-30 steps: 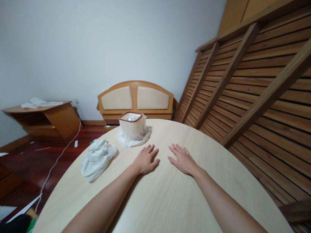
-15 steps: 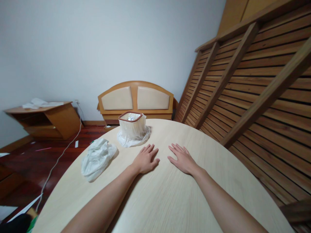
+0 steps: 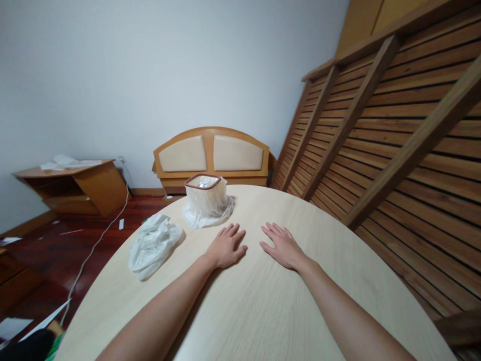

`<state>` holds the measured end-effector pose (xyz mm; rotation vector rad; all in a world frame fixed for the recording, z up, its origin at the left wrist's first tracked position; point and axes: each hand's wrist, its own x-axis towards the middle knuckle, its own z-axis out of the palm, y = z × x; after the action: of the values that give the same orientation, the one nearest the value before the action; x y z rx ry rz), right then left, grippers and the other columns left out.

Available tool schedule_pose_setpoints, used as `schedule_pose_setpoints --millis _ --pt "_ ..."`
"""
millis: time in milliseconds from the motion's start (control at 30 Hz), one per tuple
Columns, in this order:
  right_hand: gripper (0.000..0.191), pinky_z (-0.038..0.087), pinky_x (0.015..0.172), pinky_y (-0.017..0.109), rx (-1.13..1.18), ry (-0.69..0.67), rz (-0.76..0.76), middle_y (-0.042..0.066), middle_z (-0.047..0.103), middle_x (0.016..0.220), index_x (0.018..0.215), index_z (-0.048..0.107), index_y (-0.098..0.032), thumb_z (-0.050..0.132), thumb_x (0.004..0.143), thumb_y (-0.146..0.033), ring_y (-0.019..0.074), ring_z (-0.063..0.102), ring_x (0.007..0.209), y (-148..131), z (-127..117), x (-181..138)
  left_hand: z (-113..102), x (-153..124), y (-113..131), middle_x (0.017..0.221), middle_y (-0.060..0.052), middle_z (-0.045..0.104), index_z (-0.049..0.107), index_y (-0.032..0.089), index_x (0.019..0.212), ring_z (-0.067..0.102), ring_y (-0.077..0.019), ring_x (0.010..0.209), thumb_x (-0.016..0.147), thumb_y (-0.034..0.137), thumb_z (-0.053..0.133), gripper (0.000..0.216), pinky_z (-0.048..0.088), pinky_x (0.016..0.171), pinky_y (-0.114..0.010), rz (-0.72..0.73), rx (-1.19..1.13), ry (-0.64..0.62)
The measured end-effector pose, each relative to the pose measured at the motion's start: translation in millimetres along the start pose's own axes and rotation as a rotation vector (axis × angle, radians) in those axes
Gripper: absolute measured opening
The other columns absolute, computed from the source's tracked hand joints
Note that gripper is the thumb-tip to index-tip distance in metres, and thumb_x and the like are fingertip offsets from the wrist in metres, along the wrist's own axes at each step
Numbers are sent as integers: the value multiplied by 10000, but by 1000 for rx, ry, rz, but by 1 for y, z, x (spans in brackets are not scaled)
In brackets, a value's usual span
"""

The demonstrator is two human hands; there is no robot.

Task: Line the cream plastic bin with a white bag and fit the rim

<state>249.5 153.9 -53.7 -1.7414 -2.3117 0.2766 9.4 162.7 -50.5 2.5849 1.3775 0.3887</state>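
Observation:
My left hand lies flat on the pale round table, palm down with its fingers spread. A short way to its right, my right hand rests on the same surface, also palm down and open. Neither hand holds anything. Just beyond my left hand stands a small bin with a brown rim, a whitish plastic liner hanging over its sides and spreading round its base. Something shiny shows inside it. Left of my left hand is a crumpled white plastic bag.
A slatted wooden bed frame leans along the right. Behind the table stands a headboard with cream panels. On the left, a low wooden cabinet carries white sheets, and a white cable crosses the dark red floor.
The view has shifted very slightly, so the surroundings sit a little further right. Both hands, the bin and the bag stay in place on the table.

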Motion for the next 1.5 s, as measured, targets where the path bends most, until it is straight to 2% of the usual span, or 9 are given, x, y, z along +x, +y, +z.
schedule_pose_setpoints --millis 500,600,700,800,900,1067,1233,1367,1500 --pt "668 100 1232 505 3 -5 7 65 283 1640 1530 399 -208 409 959 -554 266 195 1527 0 0 -1 -1 -2 1 1607 -166 326 470 178 1471 257 -339 1506 956 485 470 600 245 1211 -528 -8 1 -12" --pt "670 101 1231 508 7 -7 7 70 283 1640 1532 395 -203 408 960 -553 267 196 1527 -1 -1 -2 0 -3 0 1573 -162 396 516 182 1432 328 -341 1477 943 473 506 569 300 1190 -526 23 9 48" --pt "668 100 1230 509 10 -11 8 70 283 1640 1531 398 -205 406 961 -554 267 192 1528 -1 -2 -2 -3 -2 2 1474 -136 535 610 180 1328 477 -299 1384 915 438 569 489 395 1147 -442 65 23 173" --pt "667 99 1228 512 9 -10 5 71 284 1640 1527 403 -207 407 960 -558 269 195 1527 -1 -1 -2 -18 3 1 1363 -116 619 654 172 1239 575 -238 1258 952 367 519 373 449 1095 -368 28 41 309" --pt "659 98 1227 508 7 3 -2 76 296 1636 1521 413 -205 414 961 -551 270 204 1524 0 0 -3 -47 12 -6 1226 -98 670 674 183 1157 593 -231 1172 981 300 453 306 466 1054 -371 -38 82 459" --pt "660 99 1226 504 16 2 -7 81 289 1638 1519 415 -197 407 962 -551 270 204 1524 1 0 -5 -98 32 -30 1303 -113 610 638 186 1217 515 -274 1246 972 260 461 311 400 1104 -421 -142 178 645" --pt "670 94 1227 503 24 10 -15 76 285 1639 1522 412 -195 402 961 -562 265 196 1526 4 0 -6 -119 45 -51 1319 -140 616 614 159 1270 500 -319 1266 949 214 487 350 388 1082 -475 -228 257 669" --pt "672 94 1230 498 27 9 -14 75 286 1639 1521 415 -195 405 958 -563 262 198 1526 5 0 -5 -119 47 -60 1152 -137 698 701 170 1101 554 -319 1177 955 242 484 271 430 1022 -467 -251 286 621" --pt "668 99 1230 499 29 15 -16 73 292 1638 1518 419 -199 406 958 -562 261 203 1525 4 0 -5 -115 46 -63 1076 -132 717 703 180 1097 592 -311 1084 960 215 448 292 459 964 -456 -278 275 608"
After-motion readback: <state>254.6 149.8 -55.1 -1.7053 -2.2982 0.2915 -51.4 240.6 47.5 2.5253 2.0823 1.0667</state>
